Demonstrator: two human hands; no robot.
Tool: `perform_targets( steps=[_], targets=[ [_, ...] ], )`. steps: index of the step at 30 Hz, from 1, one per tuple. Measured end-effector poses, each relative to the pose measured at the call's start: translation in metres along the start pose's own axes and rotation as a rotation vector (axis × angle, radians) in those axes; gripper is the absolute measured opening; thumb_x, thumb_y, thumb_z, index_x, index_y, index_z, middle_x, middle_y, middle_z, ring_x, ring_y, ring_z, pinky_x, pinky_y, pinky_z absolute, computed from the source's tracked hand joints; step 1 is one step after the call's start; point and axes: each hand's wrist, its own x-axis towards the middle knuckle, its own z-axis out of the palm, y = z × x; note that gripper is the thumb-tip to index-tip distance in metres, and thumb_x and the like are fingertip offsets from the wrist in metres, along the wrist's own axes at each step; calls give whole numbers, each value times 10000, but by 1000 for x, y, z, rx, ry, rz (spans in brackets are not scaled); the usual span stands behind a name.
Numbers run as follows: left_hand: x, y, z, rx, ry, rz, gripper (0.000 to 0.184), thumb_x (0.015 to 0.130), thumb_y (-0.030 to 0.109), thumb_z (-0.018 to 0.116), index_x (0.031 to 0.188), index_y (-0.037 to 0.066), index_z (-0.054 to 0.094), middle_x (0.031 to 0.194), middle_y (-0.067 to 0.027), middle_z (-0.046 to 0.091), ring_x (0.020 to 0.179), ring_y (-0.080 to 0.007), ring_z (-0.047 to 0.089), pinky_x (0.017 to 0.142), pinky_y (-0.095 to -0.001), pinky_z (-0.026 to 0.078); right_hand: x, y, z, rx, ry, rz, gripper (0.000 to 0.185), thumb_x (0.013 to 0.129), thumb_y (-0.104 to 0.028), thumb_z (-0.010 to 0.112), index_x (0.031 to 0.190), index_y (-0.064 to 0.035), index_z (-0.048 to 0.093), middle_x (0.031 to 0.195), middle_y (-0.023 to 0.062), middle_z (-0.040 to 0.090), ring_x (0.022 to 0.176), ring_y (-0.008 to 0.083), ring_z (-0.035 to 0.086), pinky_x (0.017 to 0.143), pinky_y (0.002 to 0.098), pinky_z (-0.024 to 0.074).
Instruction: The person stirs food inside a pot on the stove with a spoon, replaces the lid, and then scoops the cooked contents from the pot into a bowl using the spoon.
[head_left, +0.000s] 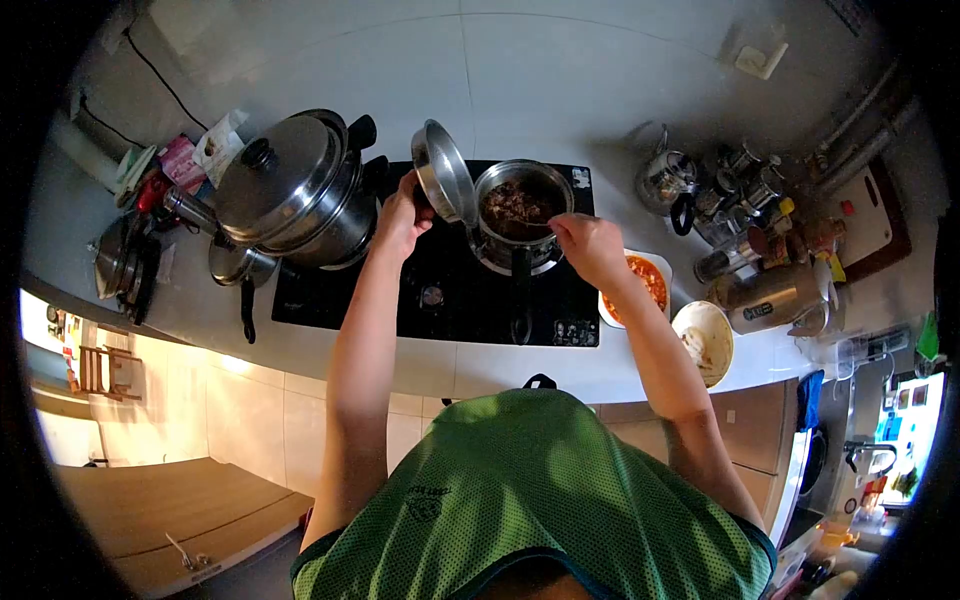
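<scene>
Dark-brown, chunky food (515, 203) lies in the pot (546, 184); your left hand (402, 218) grips a shiny bowl (445, 172), your right hand (590, 246) a thin utensil (537, 223).

Your left hand (402, 222): fingers partly hidden against tilted metal vessel (447, 172); exact grip unclear. Your right hand (590, 248) covers handle of thin utensil (537, 223); tip lost in dark food (513, 203), pieces too blurred to name. Your right forearm (655, 345) hides part of red food (650, 278). Surface under big steel pot (322, 225) hidden. Lettering on your green shirt (530, 470), too small to read. Shirt cut off by bottom edge.
</scene>
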Motion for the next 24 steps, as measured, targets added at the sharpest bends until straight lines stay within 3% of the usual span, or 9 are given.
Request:
perform_targets(
  steps=[3,5,9,11,13,15,20,24],
  targets=[
    [-3,-1,-1,-16,-8,17,300,885,441,433,864,152,515,673,36,444,544,-77,396,450,-219,313,4,10,15,-97,-102,-53,132,798,-192,536,864,-106,612,760,116,619,659,312,600,563,398,482],
    [2,-3,-5,-20,3,-20,279,884,431,436,890,164,514,688,38,455,548,-76,407,444,-213,319,13,17,19,-155,14,-4,131,789,-183,535,864,-108,612,747,116,616,658,307,602,565,397,483],
    [-3,-4,-6,-44,-6,5,269,883,432,435,899,174,510,684,43,456,548,-70,407,440,-214,318,24,27,22,-196,37,119,155,813,-191,514,895,-104,613,781,113,623,666,308,605,584,394,490],
    [-3,-8,-6,-124,-10,18,323,856,447,476,774,138,520,596,36,420,488,-67,395,417,-211,303,23,31,37,-133,59,94,160,817,-185,524,905,-96,624,811,121,626,700,305,606,609,388,489],
    [-6,-10,-4,-122,-1,18,329,852,455,479,773,137,517,593,37,421,486,-66,394,416,-208,302,24,26,41,-71,83,70,165,821,-180,535,915,-88,634,842,129,628,733,302,607,634,381,487],
    [-7,-12,-6,-120,7,15,336,848,462,482,773,136,514,591,37,421,483,-65,393,415,-205,301,22,19,36,-78,-56,-19,187,821,-219,511,935,-119,621,793,97,633,688,298,612,598,390,497],
    [-6,-16,-10,-128,-19,21,343,844,473,483,780,137,518,594,37,433,481,-61,403,415,-207,302,29,18,-20,-189,-117,-28,185,818,-241,509,879,-135,648,783,93,635,703,290,612,620,384,498],
    [-7,-17,-4,-140,-16,15,341,843,466,488,777,133,519,591,34,433,479,-64,406,414,-208,304,39,11,-34,-245,-318,-131,176,814,-241,506,837,-124,635,770,105,626,693,293,612,580,392,497]
  ],
)
